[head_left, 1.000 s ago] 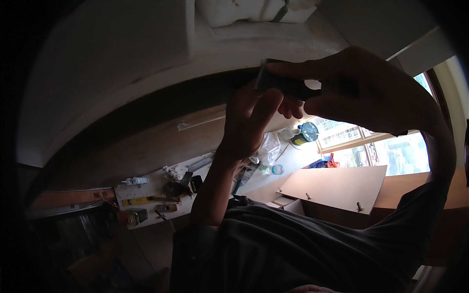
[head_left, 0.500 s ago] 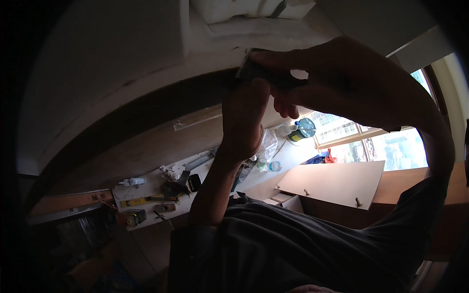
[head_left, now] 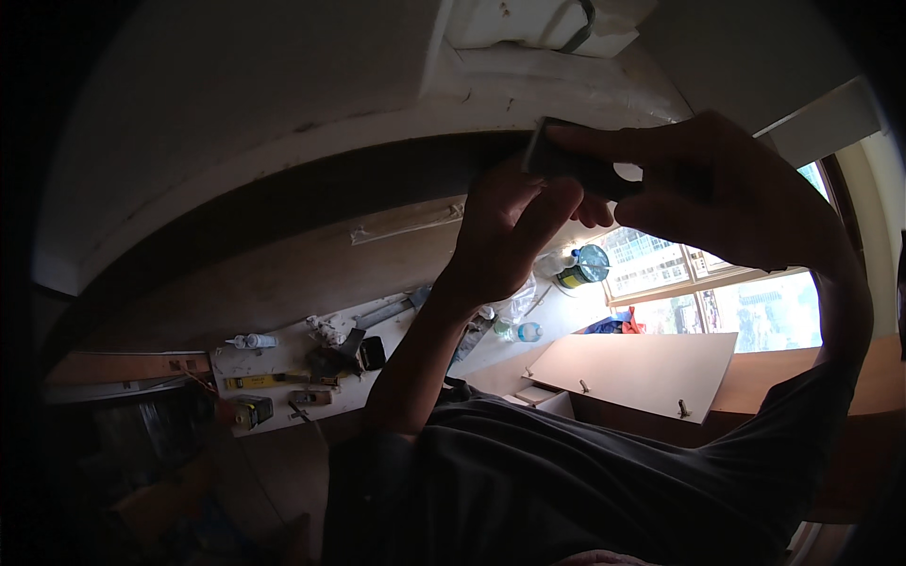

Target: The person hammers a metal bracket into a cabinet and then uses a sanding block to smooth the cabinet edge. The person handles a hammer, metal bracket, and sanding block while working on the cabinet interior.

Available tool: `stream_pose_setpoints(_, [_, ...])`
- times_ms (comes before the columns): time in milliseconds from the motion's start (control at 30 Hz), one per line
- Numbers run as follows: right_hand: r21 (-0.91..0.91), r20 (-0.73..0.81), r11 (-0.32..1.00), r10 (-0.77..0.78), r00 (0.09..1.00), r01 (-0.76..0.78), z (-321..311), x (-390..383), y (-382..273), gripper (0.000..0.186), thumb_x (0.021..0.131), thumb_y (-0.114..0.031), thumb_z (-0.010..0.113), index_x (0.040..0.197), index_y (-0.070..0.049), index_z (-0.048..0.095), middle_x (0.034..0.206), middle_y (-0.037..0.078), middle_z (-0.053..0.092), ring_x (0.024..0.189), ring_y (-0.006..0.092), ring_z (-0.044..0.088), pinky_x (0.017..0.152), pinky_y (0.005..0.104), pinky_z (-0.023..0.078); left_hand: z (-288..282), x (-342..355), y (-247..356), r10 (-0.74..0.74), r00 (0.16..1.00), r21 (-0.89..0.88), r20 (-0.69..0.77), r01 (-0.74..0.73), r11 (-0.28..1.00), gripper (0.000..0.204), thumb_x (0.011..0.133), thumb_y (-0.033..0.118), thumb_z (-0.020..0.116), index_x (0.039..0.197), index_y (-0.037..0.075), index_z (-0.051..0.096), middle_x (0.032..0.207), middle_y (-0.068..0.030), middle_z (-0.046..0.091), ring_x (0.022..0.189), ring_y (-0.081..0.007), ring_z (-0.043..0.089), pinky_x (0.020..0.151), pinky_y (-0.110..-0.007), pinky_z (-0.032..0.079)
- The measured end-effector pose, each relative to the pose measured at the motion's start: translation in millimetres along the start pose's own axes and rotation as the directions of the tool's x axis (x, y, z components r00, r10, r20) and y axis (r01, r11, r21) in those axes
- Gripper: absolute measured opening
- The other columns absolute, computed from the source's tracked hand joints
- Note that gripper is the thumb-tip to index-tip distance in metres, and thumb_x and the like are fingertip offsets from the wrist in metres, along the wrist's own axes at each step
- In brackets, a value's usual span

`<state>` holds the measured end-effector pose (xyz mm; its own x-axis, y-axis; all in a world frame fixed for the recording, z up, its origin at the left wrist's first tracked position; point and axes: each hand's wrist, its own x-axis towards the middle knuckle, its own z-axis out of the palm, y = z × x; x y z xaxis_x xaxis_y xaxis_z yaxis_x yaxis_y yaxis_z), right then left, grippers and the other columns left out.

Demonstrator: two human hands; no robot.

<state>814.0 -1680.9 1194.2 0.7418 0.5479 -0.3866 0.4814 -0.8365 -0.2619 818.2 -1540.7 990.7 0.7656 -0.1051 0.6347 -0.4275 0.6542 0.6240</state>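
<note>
My right hand (head_left: pixel 717 189) grips a dark scraper (head_left: pixel 580 162) with a broad flat blade, thumb and fingers pressed on it from both sides. The blade's straight, paler edge points left, close to the dark front edge (head_left: pixel 396 165) of the cabinet overhead. Just below the blade is my left hand (head_left: pixel 514 231), its fingers curled and its thumb bent beside the scraper. Whatever its fingers may hold is hidden in the shadow. Both arms are raised.
Below lies a white counter (head_left: pixel 288 354) with a sealant tube (head_left: pixel 252 341), a yellow level (head_left: pixel 260 381), a tape measure (head_left: pixel 252 412) and other tools. A large water bottle (head_left: pixel 585 266) stands near the window (head_left: pixel 755 307). A hinged door panel (head_left: pixel 632 363) lies at right.
Both hands and the scraper have shifted right and slightly down in the picture. The view has also moved, showing more of the white object overhead. My left hand has turned, its thumb more visible.
</note>
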Motion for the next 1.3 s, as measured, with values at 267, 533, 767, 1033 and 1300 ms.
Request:
stream_pose_setpoints(267, [0.09,0.009,0.996,0.007,1.0,-0.008,1,1,-1,0.067,0.095,-0.042,0.069,0.151,-0.011,0.049,0.093,0.011,0.073,0.082,0.0145,0.071,0.071,0.032,0.06,-1,-1,0,0.022,1.0,0.084,0.015,-0.023,0.996,0.043,0.103,0.043,0.061,0.115,0.002,0.068,0.097,-0.0107,0.076,0.094,-0.019,0.072,0.088,-0.036,0.056])
stream_pose_setpoints(533, [0.125,0.009,0.99,-0.072,0.997,0.07,1,9,7,0.06,0.099,-0.03,0.066,0.152,-0.01,0.047,0.095,0.011,0.072,0.087,0.0173,0.072,0.08,0.0354,0.062,-2,-5,-11,0.037,0.999,0.056,0.016,-0.038,0.998,0.032,0.106,0.032,0.054,0.116,0.002,0.062,0.107,-0.01,0.069,0.102,-0.0173,0.066,0.096,-0.037,0.05])
stream_pose_setpoints(767, [0.121,-0.056,0.99,-0.068,0.996,0.074,6,25,-6,0.057,0.1,-0.025,0.065,0.153,-0.014,0.048,0.098,0.011,0.074,0.094,0.0179,0.073,0.084,0.0345,0.061,-12,-5,-17,0.088,0.991,-0.074,0.1,-0.081,0.994,0.022,0.109,0.02,0.048,0.117,0.002,0.057,0.117,-0.0093,0.061,0.111,-0.0157,0.059,0.105,-0.039,0.044])
stream_pose_setpoints(1033, [0.105,-0.014,0.994,-0.019,1.0,0.02,6,9,-17,0.056,0.1,-0.033,0.065,0.15,-0.014,0.051,0.109,0.012,0.076,0.098,0.017,0.074,0.085,0.0339,0.061,-14,-15,26,-0.053,0.996,0.215,-0.067,0.067,0.974,0.044,0.107,0.04,0.05,0.109,0.0,0.069,0.094,-0.0129,0.075,0.093,-0.0214,0.072,0.091,-0.038,0.051])
stream_pose_setpoints(1300, [0.058,0.037,0.998,0.026,0.999,-0.028,0,20,-26,0.057,0.1,-0.03,0.066,0.15,-0.011,0.05,0.108,0.013,0.076,0.1,0.0194,0.074,0.086,0.0351,0.061,-30,-18,12,0.049,0.996,0.165,-0.069,-0.037,0.986,0.034,0.107,0.031,0.054,0.108,0.0,0.068,0.091,-0.0129,0.072,0.086,-0.022,0.07,0.078,-0.036,0.052])
